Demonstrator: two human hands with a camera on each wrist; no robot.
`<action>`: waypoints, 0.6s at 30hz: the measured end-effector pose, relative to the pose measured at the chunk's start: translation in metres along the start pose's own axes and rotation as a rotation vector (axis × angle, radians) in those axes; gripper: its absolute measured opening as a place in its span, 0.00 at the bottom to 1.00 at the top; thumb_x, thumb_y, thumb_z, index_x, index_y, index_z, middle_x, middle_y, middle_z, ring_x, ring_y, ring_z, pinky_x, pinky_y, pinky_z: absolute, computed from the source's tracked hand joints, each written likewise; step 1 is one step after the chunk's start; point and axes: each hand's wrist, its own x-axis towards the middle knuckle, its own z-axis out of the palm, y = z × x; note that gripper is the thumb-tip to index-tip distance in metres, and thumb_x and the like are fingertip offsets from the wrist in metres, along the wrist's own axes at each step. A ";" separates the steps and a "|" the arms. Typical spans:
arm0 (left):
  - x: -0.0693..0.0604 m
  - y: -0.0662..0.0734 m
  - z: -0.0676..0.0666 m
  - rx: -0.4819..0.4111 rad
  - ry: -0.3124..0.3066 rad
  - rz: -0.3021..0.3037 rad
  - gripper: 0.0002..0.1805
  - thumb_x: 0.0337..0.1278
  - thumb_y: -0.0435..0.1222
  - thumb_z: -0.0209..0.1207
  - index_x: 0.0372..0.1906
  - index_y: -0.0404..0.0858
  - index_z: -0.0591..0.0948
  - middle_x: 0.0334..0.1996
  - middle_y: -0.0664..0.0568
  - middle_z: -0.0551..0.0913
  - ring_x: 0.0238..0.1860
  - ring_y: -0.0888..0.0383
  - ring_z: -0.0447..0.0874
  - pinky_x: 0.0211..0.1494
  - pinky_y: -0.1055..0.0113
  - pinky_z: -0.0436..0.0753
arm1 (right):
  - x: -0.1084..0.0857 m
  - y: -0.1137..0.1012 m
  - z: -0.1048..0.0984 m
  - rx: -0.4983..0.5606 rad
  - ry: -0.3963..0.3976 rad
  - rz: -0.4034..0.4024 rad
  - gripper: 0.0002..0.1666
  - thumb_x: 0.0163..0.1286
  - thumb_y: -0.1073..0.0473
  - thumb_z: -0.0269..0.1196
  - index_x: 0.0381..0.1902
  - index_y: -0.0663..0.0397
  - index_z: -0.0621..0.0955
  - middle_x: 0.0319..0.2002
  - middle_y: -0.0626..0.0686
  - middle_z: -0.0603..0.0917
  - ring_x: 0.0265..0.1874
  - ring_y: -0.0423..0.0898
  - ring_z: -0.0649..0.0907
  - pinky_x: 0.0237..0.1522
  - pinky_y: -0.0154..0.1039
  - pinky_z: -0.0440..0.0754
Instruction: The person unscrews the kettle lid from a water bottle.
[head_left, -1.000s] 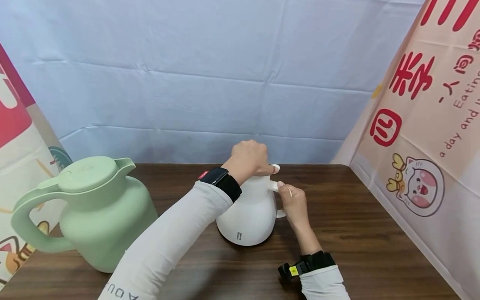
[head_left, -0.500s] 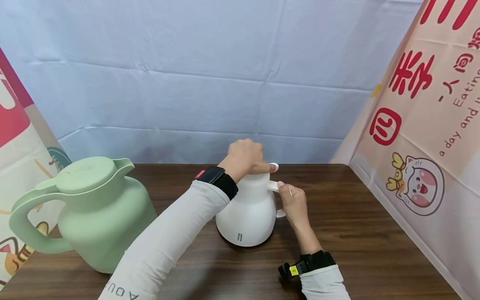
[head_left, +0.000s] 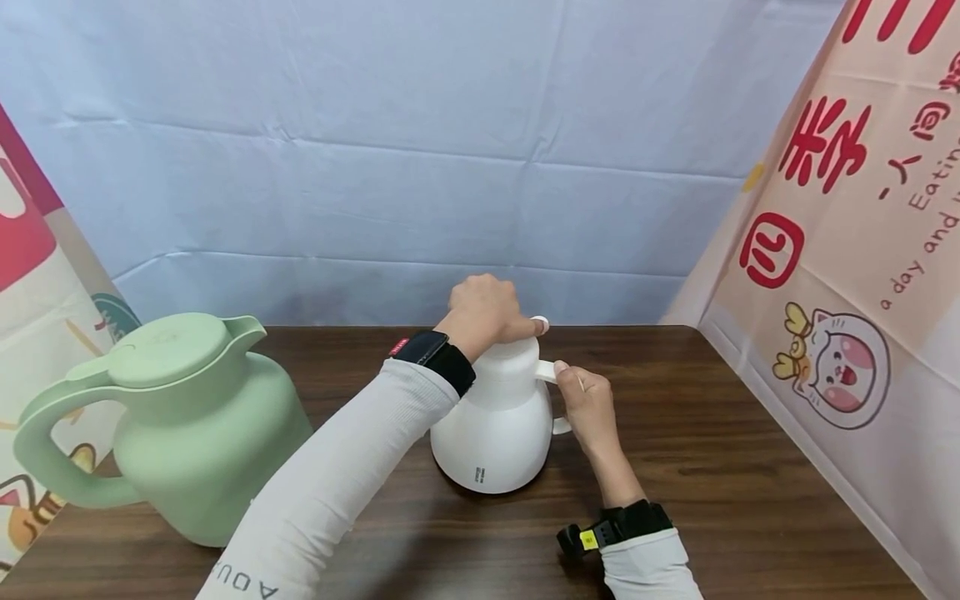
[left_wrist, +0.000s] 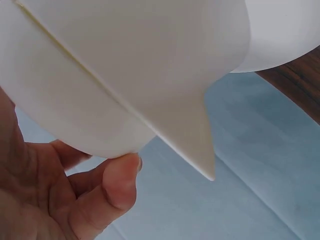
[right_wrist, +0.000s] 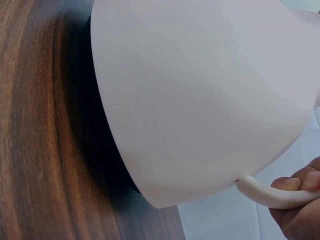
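Two jugs counted on the bench [head_left: 750,467]: one green jug [head_left: 210,454], lidded; one white jug [head_left: 491,446], upright, centre. Left grip [head_left: 485,310] grasps its lid [left_wrist: 75,107]; right grip [head_left: 591,408], its handle [head_left: 547,372]. Contents hidden.

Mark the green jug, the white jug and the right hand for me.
Green jug [head_left: 210,442], head view: middle of its body.
White jug [head_left: 492,440], head view: front of its rounded body.
Right hand [head_left: 590,410], head view: middle of the hand.

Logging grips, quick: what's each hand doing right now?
Left hand: holding the lid of the white jug.
Right hand: holding the jug's handle.
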 end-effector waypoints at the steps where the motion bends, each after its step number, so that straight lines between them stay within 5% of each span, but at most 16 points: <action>1: 0.000 0.000 0.000 -0.005 0.002 -0.006 0.37 0.45 0.71 0.47 0.45 0.46 0.81 0.38 0.50 0.78 0.38 0.52 0.77 0.33 0.61 0.76 | 0.000 0.000 0.000 -0.003 0.000 0.002 0.26 0.65 0.58 0.54 0.08 0.49 0.61 0.07 0.42 0.60 0.06 0.33 0.59 0.11 0.29 0.55; 7: -0.001 0.001 -0.002 -0.051 0.005 -0.052 0.35 0.45 0.69 0.50 0.44 0.45 0.81 0.37 0.49 0.77 0.38 0.51 0.76 0.32 0.61 0.76 | 0.001 0.001 -0.002 -0.019 -0.009 0.008 0.26 0.65 0.58 0.53 0.08 0.49 0.61 0.07 0.42 0.59 0.06 0.32 0.59 0.11 0.29 0.55; 18: 0.000 -0.003 -0.006 -0.121 -0.036 -0.125 0.35 0.44 0.68 0.53 0.44 0.44 0.80 0.36 0.50 0.76 0.37 0.52 0.75 0.32 0.64 0.77 | 0.013 0.037 0.001 0.008 0.008 0.014 0.28 0.65 0.53 0.56 0.08 0.50 0.61 0.05 0.43 0.59 0.05 0.38 0.59 0.09 0.31 0.54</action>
